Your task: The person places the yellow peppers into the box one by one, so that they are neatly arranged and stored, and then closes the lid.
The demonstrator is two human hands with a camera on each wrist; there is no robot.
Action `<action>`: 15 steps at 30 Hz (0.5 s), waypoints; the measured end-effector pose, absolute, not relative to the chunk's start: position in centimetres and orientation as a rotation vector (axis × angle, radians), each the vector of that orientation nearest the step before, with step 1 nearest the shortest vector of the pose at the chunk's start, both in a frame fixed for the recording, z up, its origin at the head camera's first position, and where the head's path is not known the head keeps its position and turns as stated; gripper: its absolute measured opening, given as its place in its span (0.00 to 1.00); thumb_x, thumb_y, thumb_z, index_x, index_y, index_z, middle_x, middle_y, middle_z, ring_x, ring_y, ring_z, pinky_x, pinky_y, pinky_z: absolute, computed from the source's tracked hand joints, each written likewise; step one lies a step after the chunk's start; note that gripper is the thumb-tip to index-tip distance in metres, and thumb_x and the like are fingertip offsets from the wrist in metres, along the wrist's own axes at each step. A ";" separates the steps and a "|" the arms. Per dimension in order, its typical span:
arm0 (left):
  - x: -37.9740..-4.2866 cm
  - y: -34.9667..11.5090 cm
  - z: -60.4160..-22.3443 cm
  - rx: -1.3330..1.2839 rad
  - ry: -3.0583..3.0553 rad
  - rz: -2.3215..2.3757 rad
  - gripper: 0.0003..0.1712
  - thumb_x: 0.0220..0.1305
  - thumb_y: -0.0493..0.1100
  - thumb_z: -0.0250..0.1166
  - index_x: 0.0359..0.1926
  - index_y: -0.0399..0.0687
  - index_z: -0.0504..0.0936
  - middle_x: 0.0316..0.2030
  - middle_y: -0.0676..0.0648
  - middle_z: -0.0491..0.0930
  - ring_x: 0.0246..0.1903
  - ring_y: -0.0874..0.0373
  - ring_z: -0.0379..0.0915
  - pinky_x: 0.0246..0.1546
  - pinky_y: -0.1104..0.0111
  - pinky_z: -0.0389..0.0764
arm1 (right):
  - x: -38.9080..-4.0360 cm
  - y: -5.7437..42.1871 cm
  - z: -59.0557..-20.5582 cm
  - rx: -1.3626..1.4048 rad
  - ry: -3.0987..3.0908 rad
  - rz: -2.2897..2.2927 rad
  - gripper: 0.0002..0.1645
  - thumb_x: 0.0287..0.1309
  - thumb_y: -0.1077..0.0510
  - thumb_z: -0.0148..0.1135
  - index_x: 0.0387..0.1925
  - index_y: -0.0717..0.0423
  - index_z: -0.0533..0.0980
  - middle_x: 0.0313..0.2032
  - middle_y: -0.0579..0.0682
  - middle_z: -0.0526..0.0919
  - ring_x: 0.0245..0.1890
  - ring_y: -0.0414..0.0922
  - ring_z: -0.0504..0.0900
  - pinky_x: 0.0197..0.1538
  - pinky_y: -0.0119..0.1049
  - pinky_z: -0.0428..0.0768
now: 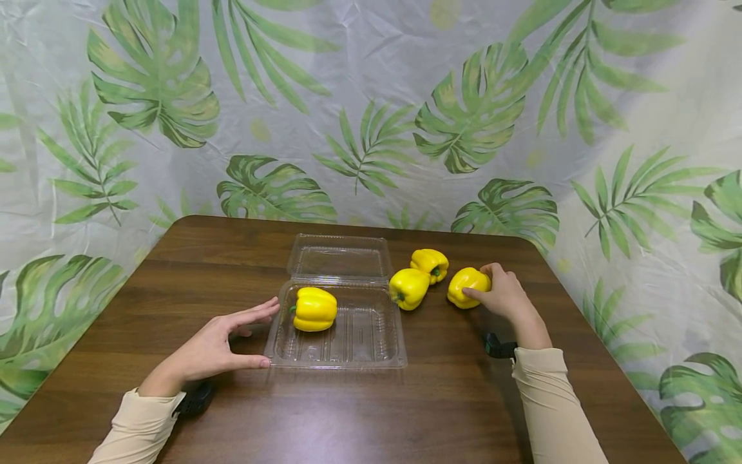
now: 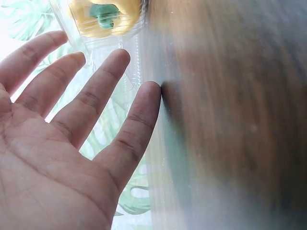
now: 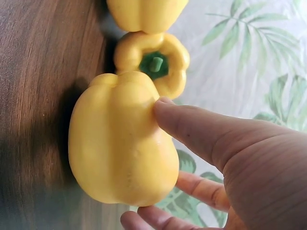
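My right hand (image 1: 505,295) grips a yellow bell pepper (image 1: 467,287) at the right of the table. In the right wrist view the thumb (image 3: 187,122) presses one side of this pepper (image 3: 122,143), while fingertips touch its lower end. My left hand (image 1: 223,341) has its fingers spread at the left edge of a clear plastic clamshell box (image 1: 371,366), thumb by the near corner. In the box's base, on the left, lies another yellow bell pepper (image 1: 315,309), its green stem facing left. The left wrist view shows the left fingers (image 2: 93,96) straight and holding nothing.
Two more yellow bell peppers (image 1: 409,289) (image 1: 429,263) lie together just right of the box. The box's lid (image 1: 342,248) is folded back toward the far edge of the brown wooden table (image 1: 226,258). A leaf-patterned curtain (image 1: 377,77) hangs behind.
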State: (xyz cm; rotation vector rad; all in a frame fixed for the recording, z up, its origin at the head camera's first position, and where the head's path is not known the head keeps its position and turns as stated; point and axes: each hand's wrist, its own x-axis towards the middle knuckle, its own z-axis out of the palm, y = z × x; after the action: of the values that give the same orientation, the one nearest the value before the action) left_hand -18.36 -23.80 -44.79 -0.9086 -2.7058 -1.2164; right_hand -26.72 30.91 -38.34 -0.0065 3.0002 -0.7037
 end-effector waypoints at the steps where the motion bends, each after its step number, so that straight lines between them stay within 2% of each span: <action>1: -18.4 -23.8 -44.8 -0.910 -2.705 -1.218 0.53 0.58 0.55 0.83 0.80 0.51 0.70 0.80 0.44 0.67 0.66 0.52 0.81 0.58 0.61 0.87 | -26.8 30.9 -38.4 -0.009 3.002 -0.704 0.47 0.73 0.43 0.67 0.74 0.73 0.61 0.67 0.79 0.68 0.66 0.74 0.69 0.67 0.68 0.73; 15: -18.3 -23.8 -44.8 -0.914 -2.703 -1.221 0.52 0.58 0.55 0.83 0.80 0.51 0.71 0.80 0.44 0.68 0.66 0.52 0.81 0.58 0.61 0.87 | -27.0 31.4 -38.2 -0.107 2.993 -0.708 0.44 0.69 0.53 0.71 0.74 0.73 0.63 0.64 0.79 0.72 0.64 0.72 0.71 0.66 0.67 0.75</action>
State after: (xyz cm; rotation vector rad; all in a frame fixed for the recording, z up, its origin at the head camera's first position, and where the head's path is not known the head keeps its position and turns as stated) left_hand -18.31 -23.80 -44.77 -0.9137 -2.7030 -1.2207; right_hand -27.04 31.45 -38.17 -0.1073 2.9928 -0.7079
